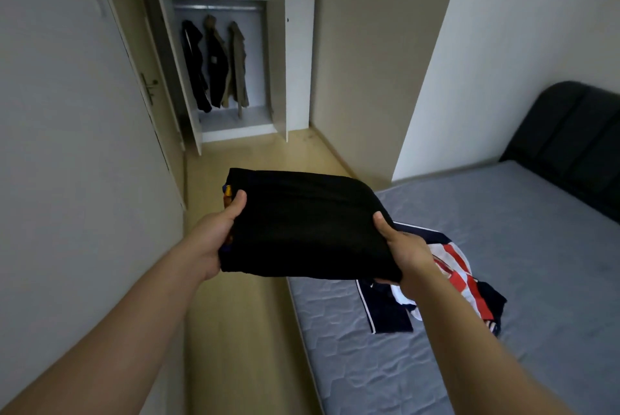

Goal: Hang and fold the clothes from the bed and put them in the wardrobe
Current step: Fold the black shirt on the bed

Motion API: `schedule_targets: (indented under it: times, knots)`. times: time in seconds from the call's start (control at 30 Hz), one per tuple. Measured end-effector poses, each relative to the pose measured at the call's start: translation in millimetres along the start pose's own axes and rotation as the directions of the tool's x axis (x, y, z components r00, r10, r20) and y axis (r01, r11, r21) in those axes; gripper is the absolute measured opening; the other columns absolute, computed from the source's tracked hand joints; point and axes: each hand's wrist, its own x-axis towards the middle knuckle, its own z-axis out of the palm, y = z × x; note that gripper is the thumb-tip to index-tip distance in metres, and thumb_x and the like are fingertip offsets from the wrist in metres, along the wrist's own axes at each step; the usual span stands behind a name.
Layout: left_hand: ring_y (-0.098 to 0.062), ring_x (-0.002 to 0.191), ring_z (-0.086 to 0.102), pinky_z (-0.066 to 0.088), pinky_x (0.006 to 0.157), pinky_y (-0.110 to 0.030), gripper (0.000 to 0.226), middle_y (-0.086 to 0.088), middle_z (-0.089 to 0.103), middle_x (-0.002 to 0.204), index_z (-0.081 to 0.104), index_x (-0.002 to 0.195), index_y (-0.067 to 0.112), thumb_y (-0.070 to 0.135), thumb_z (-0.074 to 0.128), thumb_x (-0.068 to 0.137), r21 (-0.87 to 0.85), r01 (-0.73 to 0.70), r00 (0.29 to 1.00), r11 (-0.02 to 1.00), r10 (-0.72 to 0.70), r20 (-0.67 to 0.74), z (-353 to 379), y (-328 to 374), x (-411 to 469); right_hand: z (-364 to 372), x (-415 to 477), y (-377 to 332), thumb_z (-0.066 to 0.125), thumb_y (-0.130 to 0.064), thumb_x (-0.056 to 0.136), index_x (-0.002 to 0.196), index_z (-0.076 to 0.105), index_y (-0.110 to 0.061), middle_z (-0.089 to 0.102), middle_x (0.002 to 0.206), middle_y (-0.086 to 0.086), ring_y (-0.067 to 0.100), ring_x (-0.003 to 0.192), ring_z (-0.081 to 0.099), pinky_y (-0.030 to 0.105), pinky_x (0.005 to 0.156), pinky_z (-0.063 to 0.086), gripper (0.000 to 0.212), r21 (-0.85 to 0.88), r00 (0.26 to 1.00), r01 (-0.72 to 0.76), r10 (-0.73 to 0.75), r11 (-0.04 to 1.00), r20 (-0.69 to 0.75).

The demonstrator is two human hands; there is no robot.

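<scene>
Head: left hand (pixel 219 236), right hand (pixel 407 257) grip garment (pixel 302 226) edges.

Bare left forearm (pixel 141 310) and left hand (pixel 214 236), bare right forearm (pixel 486 344) and right hand (pixel 409 255), both uncovered to the frame edge

Legible text, brands, numbers: none showing. A pale patch, possibly a label, is sitting on the middle hanging jacket (pixel 216 62), upper left of the frame, too small and blurred for reading.
</scene>
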Motion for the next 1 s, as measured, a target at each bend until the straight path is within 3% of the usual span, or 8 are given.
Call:
schedule_targets:
  times: [0.13,0.2,0.27,0.4,0.63,0.77,0.87,1.0]
  knots:
    - [-0.026,0.095,0.075,0.060,0.083,-0.041,0.061,-0.001,0.078,0.101,0.070,0.116,0.022,0.069,0.070,0.077,0.150,-0.118,0.993,0.982,0.119,0.003,-26.5,52.8,47.8,52.0,40.6,-21.4,0.069,-0.052,0.088,0.125,0.056,-0.017,0.063,0.128,0.014,0.032,0.105,0.063,0.046,0.094,0.054,0.053,-0.361,0.978,0.175,-0.203,0.916,-0.041]
    - [-0.021,0.094,0.074,0.057,0.079,-0.035,0.053,0.006,0.078,0.094,0.071,0.110,0.027,0.071,0.064,0.081,0.361,-0.235,0.968,0.902,0.250,0.006,-35.5,77.9,72.3,81.5,54.7,-33.2,0.076,-0.029,0.088,0.151,0.034,-0.022,0.051,0.145,0.014,0.028,0.112,0.064,0.035,0.089,0.056,0.076,-0.454,0.940,0.321,-0.339,0.831,0.043]
    - [-0.016,0.088,0.071,0.054,0.075,-0.032,0.047,0.007,0.076,0.089,0.071,0.100,0.028,0.071,0.060,0.085,0.594,-0.335,0.921,0.731,0.387,0.044,-42.0,100.6,96.1,116.8,61.6,-49.5,0.081,-0.016,0.081,0.156,0.015,-0.036,0.041,0.152,0.014,0.024,0.118,0.060,0.028,0.083,0.058,0.101,-0.490,0.881,0.463,-0.442,0.739,0.166]
    - [-0.011,0.072,0.064,0.052,0.064,-0.035,0.044,0.008,0.067,0.079,0.062,0.095,0.035,0.076,0.058,0.081,0.922,-0.343,0.855,0.179,0.466,0.228,-53.7,139.4,140.6,192.0,68.4,-88.1,0.083,-0.014,0.073,0.149,-0.008,-0.054,0.000,0.165,-0.003,0.034,0.150,0.019,0.048,0.113,0.035,0.125,-0.556,0.651,0.729,-0.654,0.398,0.385]
    - [-0.007,0.075,0.062,0.049,0.060,-0.028,0.059,0.016,0.067,0.085,0.059,0.107,0.041,0.080,0.066,0.063,0.867,-0.386,0.779,-0.315,0.393,0.489,-86.8,195.7,231.6,291.8,137.3,-161.1,0.083,-0.041,0.071,0.155,-0.011,-0.044,-0.023,0.164,-0.005,0.035,0.153,-0.010,0.059,0.121,0.015,0.126,-0.675,0.514,0.733,-0.584,-0.080,0.628]
    - [-0.007,0.072,0.057,0.028,0.051,-0.020,0.067,0.017,0.066,0.088,0.050,0.108,0.041,0.079,0.071,0.057,0.816,-0.408,0.735,-0.410,0.382,0.560,-112.6,229.5,308.3,345.0,218.2,-210.1,0.083,-0.055,0.065,0.146,0.029,-0.033,0.002,0.167,-0.006,0.029,0.154,-0.006,0.057,0.123,0.012,0.100,-0.641,0.530,0.740,-0.408,-0.206,0.743]
    - [-0.007,0.069,0.054,0.029,0.050,-0.025,0.074,0.013,0.062,0.086,0.035,0.103,0.041,0.075,0.079,0.054,0.868,-0.376,0.790,-0.324,0.378,0.484,-130.8,266.8,373.6,391.9,282.3,-256.6,0.083,-0.061,0.060,0.108,0.043,-0.028,0.055,0.113,-0.005,0.026,0.122,0.051,0.040,0.092,0.041,0.070,-0.655,0.543,0.713,-0.394,-0.251,0.742]
    - [-0.007,0.074,0.054,0.040,0.056,-0.029,0.088,0.011,0.060,0.092,0.029,0.107,0.039,0.067,0.087,0.048,0.940,-0.286,0.870,-0.185,0.361,0.336,-160.7,321.8,464.1,460.4,364.5,-321.9,0.083,-0.058,0.064,0.091,0.033,-0.029,0.041,0.078,-0.010,0.018,0.073,0.048,0.033,0.062,0.035,0.063,-0.633,0.529,0.736,-0.379,-0.240,0.759]
